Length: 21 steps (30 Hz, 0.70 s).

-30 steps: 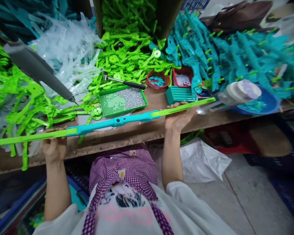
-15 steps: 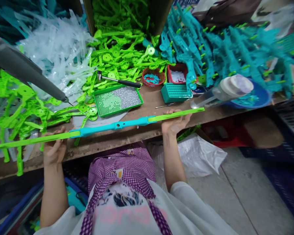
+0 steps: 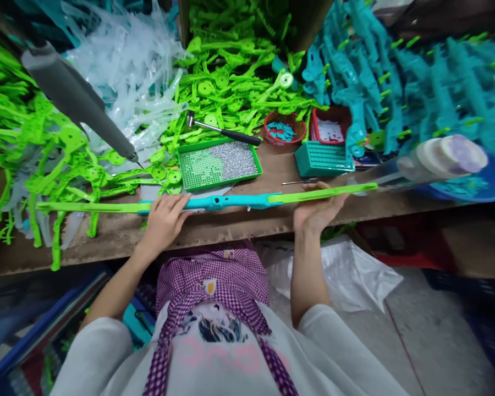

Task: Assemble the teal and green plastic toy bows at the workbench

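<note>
The long blue-and-green piece [image 3: 239, 201] is held level across the front of the bench [image 3: 247, 224], above its worn edge. The left hand [image 3: 165, 220] grips it from above, fingers laid over the blue section close to the left green arm. The right hand [image 3: 318, 214] holds the other green arm from underneath, palm turned up, fingertips showing just past its far side.

Right behind the piece, near the right hand, lies a thin tool [image 3: 299, 182]. Beyond sit a teal basket [image 3: 324, 159] and, to its left, a green tray [image 3: 223, 182] of small silvery bits, with a hammer [image 3: 226, 133] lying at its back edge. A grey power driver [image 3: 82, 104] slants down from the left, its tip over loose green parts. Farther back I see heaped green parts [image 3: 231, 82], clear parts [image 3: 124, 60] and rows of blue parts [image 3: 363, 82].
</note>
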Available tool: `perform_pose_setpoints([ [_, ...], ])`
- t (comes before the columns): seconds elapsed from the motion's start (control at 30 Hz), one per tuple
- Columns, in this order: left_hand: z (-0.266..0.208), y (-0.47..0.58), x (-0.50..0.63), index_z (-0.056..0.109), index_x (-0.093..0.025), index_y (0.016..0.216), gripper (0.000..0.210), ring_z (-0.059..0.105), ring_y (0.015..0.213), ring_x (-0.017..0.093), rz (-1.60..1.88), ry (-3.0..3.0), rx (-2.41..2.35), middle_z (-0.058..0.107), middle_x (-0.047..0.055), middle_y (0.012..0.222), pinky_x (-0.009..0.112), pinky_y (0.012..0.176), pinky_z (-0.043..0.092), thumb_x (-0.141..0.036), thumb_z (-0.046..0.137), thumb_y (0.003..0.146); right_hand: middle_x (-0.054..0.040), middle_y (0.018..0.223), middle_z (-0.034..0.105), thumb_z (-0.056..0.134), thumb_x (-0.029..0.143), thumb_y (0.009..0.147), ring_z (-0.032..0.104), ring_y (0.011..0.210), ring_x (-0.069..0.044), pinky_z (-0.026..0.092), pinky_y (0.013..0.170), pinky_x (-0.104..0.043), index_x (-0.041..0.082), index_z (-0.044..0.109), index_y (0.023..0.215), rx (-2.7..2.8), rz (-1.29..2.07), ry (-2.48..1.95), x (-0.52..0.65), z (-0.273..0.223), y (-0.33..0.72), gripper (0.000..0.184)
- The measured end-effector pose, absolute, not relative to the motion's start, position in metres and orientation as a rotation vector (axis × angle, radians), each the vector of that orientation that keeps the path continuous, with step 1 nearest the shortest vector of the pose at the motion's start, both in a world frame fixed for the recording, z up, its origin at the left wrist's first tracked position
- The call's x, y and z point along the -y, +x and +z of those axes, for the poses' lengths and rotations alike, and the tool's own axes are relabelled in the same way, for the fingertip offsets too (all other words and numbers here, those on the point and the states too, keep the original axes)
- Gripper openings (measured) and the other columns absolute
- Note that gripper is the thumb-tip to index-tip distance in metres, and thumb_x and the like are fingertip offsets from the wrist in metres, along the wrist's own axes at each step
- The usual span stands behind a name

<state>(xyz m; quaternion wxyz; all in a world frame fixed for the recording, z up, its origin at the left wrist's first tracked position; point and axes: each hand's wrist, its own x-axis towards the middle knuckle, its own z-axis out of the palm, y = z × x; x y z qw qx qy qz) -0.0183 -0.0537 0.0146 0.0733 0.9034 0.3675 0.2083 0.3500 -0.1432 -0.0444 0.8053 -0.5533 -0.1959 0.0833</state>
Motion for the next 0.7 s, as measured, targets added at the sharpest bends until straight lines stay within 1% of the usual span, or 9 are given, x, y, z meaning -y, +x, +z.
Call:
perform_pose_setpoints([
  [0.1,0.014,-0.010,0.039,0.062,-0.020,0.124,0.031,0.064,0.103,0.025,0.511,2.763,-1.041,0.069,0.012,0.113,0.040,0.090,0.047,-0.028,0.049,0.096,0.0016,0.067,0.055,0.044,0.053,0.093,0.055,0.058,-0.016,0.044,0.057,-0.032,0.024,0.059,0.075,0.325,-0.157,-1.361,0.174,-0.038,0.327,0.037],
  [0.17,0.013,-0.014,0.036,0.064,-0.020,0.120,0.029,0.064,0.101,0.025,0.504,2.770,-1.000,0.070,0.011,0.111,0.039,0.088,0.047,-0.027,0.050,0.096,0.0004,0.072,0.061,0.046,0.043,0.096,0.058,0.061,-0.016,0.045,0.060,-0.032,0.026,0.064,0.083,0.449,-0.400,-1.463,0.188,-0.026,0.298,0.028],
  [0.23,0.014,-0.019,0.037,0.065,-0.020,0.118,0.028,0.064,0.103,0.025,0.513,2.761,-0.969,0.071,0.011,0.110,0.040,0.089,0.047,-0.026,0.052,0.094,-0.0043,0.087,0.070,0.045,0.043,0.097,0.066,0.083,-0.020,0.049,0.077,-0.038,0.027,0.068,0.098,1.037,-0.346,-1.596,0.187,-0.013,0.269,0.029],
  [0.3,0.014,-0.021,0.040,0.066,-0.019,0.117,0.028,0.064,0.103,0.026,0.525,2.743,-0.957,0.071,0.011,0.110,0.041,0.089,0.048,-0.025,0.053,0.093,-0.0070,0.107,0.072,0.046,0.045,0.097,0.066,0.102,-0.022,0.044,0.093,-0.041,0.026,0.064,0.117,1.561,-0.246,-1.615,0.173,-0.003,0.249,0.033],
  [0.33,0.013,-0.021,0.041,0.066,-0.018,0.117,0.028,0.064,0.102,0.026,0.535,2.736,-0.948,0.071,0.011,0.109,0.041,0.088,0.048,-0.024,0.053,0.093,-0.0070,0.112,0.072,0.045,0.043,0.097,0.065,0.105,-0.021,0.041,0.096,-0.040,0.025,0.062,0.122,1.733,-0.199,-1.603,0.163,-0.001,0.244,0.034],
  [0.43,0.010,-0.019,0.041,0.066,-0.017,0.117,0.028,0.064,0.100,0.027,0.557,2.722,-0.922,0.071,0.013,0.109,0.042,0.086,0.049,-0.025,0.053,0.093,-0.0060,0.105,0.074,0.040,0.038,0.100,0.065,0.096,-0.017,0.037,0.094,-0.037,0.021,0.063,0.114,1.906,-0.155,-1.591,0.138,-0.008,0.240,0.032],
  [0.57,0.017,-0.014,0.031,0.066,-0.017,0.119,0.032,0.064,0.102,0.028,0.474,2.654,-0.990,0.070,0.014,0.111,0.043,0.089,0.048,-0.031,0.051,0.094,-0.0067,0.092,0.072,0.033,0.039,0.102,0.062,0.087,-0.018,0.037,0.088,-0.037,0.019,0.066,0.102,1.921,-0.118,-1.644,0.112,-0.011,0.249,0.039],
  [0.63,0.032,-0.012,0.020,0.065,-0.017,0.121,0.036,0.065,0.099,0.027,0.340,2.549,-1.004,0.071,0.013,0.111,0.042,0.087,0.049,-0.036,0.051,0.092,-0.0063,0.091,0.071,0.035,0.041,0.101,0.062,0.089,-0.019,0.040,0.087,-0.037,0.020,0.065,0.102,1.949,-0.048,-1.646,0.102,0.009,0.256,0.037],
  [0.7,0.054,-0.010,0.006,0.066,-0.019,0.119,0.040,0.066,0.092,0.025,0.137,2.365,-0.987,0.072,0.010,0.108,0.038,0.079,0.052,-0.043,0.052,0.090,-0.0067,0.097,0.070,0.041,0.045,0.099,0.062,0.097,-0.021,0.043,0.088,-0.038,0.021,0.064,0.107,1.923,-0.080,-1.591,0.097,0.042,0.266,0.034],
])
